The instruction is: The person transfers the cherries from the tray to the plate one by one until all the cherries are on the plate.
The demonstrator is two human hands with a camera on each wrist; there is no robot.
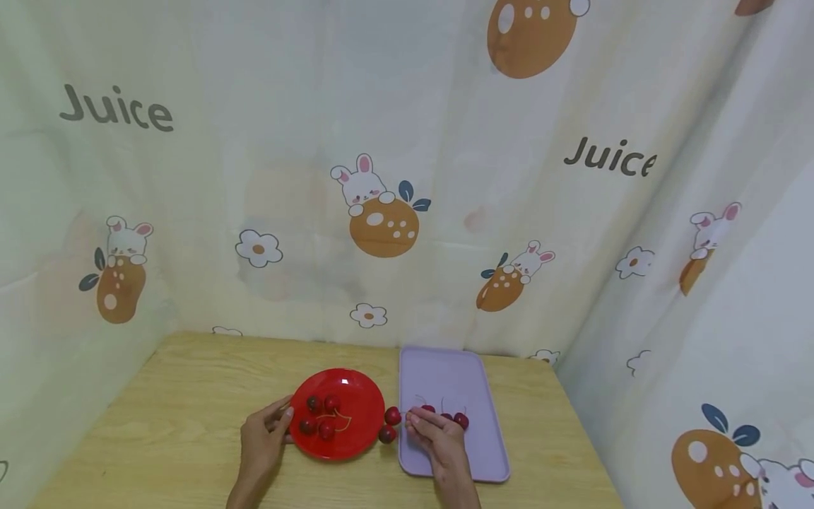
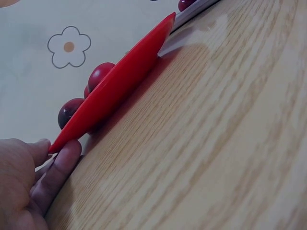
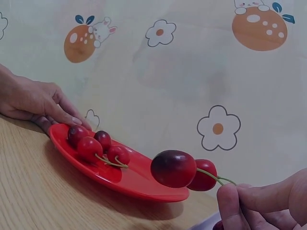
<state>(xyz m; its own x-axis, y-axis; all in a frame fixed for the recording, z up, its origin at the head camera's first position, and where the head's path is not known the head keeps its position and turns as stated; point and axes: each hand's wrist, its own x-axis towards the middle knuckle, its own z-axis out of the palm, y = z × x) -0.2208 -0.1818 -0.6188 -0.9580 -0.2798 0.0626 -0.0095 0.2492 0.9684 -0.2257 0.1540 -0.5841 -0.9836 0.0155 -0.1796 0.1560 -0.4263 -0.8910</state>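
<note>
My left hand (image 1: 262, 436) pinches the left rim of a round red plate (image 1: 362, 385), thumb on top and fingers beneath, as the left wrist view shows. Several dark red cherries (image 3: 89, 148) with joined green stems lie on the plate's left part. Between thumb and fingers my right hand (image 1: 441, 442) pinches the green stems of a pair of cherries (image 3: 173, 168). That pair hangs at the plate's right edge, beside the lilac tray (image 1: 445, 375). More cherries (image 1: 461, 420) lie on the tray, partly hidden behind my right hand.
Plate and tray are side by side on a light wood-grain table (image 1: 216, 382). Behind and at both sides hangs a pale curtain (image 1: 286, 141) printed with rabbits, fruit and flowers. The tray's far end comes close to the curtain.
</note>
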